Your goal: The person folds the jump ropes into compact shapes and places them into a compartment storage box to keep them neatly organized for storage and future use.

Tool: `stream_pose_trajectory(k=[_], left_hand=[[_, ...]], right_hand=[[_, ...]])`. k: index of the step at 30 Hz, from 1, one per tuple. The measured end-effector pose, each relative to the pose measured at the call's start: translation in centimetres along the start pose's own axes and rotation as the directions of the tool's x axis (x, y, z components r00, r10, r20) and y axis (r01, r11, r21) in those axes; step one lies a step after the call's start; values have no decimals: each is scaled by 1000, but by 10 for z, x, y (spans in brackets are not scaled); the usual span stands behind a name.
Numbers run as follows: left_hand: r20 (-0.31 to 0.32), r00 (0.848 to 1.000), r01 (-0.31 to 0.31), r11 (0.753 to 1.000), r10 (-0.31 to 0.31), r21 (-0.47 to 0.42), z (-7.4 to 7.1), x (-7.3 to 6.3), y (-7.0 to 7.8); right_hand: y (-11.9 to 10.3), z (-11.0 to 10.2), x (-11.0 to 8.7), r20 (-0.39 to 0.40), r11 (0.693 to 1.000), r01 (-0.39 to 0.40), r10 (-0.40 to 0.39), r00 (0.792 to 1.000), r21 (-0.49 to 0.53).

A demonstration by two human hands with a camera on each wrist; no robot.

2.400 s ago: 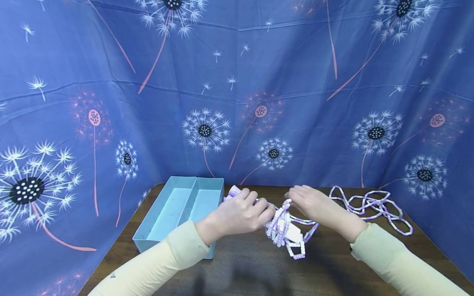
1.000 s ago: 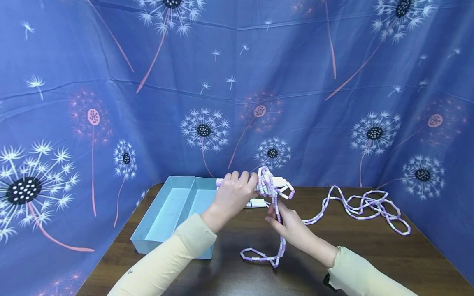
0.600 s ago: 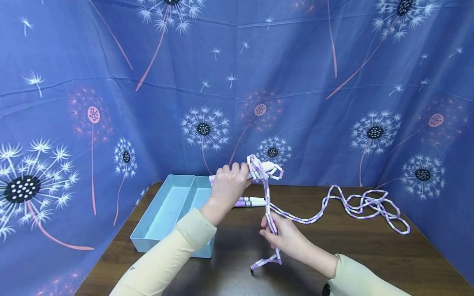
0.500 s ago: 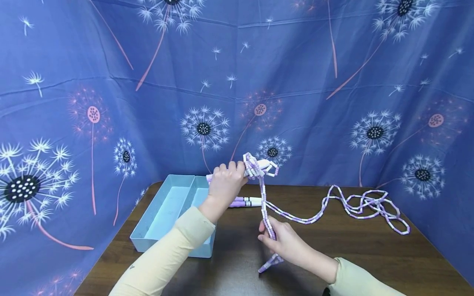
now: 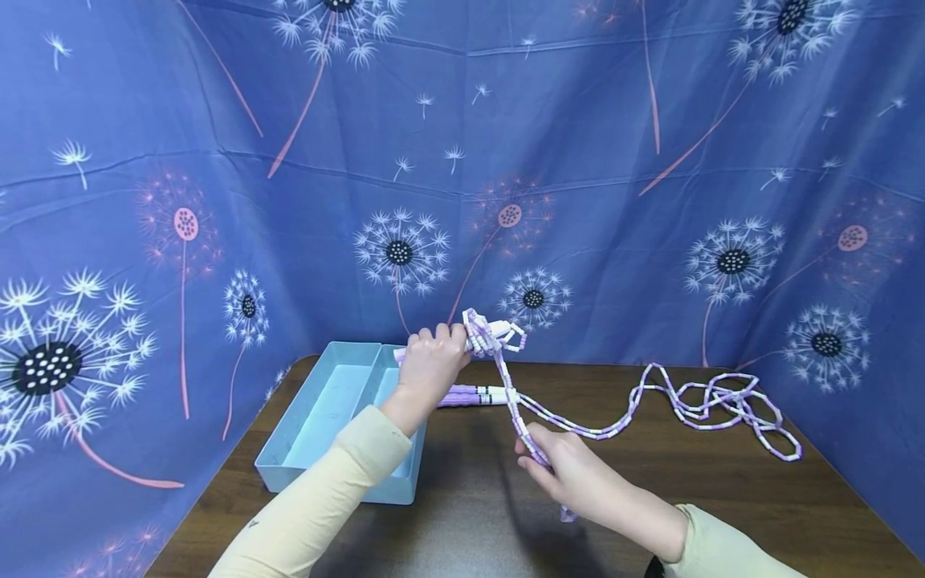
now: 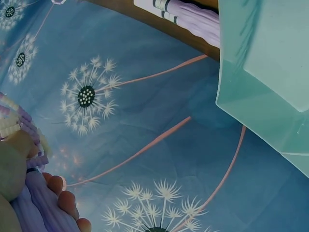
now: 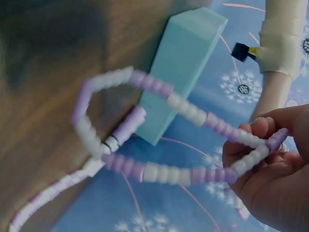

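My left hand [image 5: 432, 365] grips the purple handles [image 6: 43, 205] of a beaded jump rope, raised above the table. White and lilac beaded cord [image 5: 486, 335] is wrapped in a bundle at the handles' white ends. From that bundle a doubled length of cord [image 5: 509, 393] slants down to my right hand [image 5: 571, 474], whose fingers and thumb are curled round it. A loop of the beads [image 7: 166, 175] sticks out past the right hand in the right wrist view. A second jump rope's handles [image 5: 473, 395] lie on the table behind, close to the left wrist.
The second rope's beaded cord [image 5: 730, 395] snakes over the table's right side in loose loops. On the left stands a light-blue two-compartment tray [image 5: 269, 474], partly behind the left forearm. A blue dandelion-print cloth [image 5: 607, 265] hangs behind the wooden table [image 5: 462, 530].
My right hand went from the bundle down to the hanging cord, then drew it down and to the right. The left hand lifted the wrapped handles and moved slightly left; the second rope's handles came into sight.
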State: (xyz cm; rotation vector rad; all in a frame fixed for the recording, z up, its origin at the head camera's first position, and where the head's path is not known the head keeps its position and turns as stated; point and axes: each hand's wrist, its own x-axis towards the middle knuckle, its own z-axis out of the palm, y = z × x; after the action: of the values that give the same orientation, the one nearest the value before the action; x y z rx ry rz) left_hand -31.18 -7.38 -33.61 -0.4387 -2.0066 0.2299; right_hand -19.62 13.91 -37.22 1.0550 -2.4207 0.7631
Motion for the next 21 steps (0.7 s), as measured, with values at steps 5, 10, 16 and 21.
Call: stream_pose_trajectory(k=[5, 10, 16, 21], left_hand=[[5, 1000, 1, 1000, -1, -10, 1, -1, 3], [13, 1000, 0, 1000, 1, -9, -2, 1, 6], [15, 998, -63, 998, 63, 2, -6, -2, 13], [5, 990, -144, 990, 144, -5, -11, -7, 18]], right_hand=[[-4, -13, 2, -18, 984, 63, -67, 998, -168], [-9, -21, 2, -28, 945, 44, -56, 998, -324], [-14, -35, 9, 6, 875, 136, -151, 989, -464], [-15, -52, 19, 81, 766, 340, -356, 931, -545]])
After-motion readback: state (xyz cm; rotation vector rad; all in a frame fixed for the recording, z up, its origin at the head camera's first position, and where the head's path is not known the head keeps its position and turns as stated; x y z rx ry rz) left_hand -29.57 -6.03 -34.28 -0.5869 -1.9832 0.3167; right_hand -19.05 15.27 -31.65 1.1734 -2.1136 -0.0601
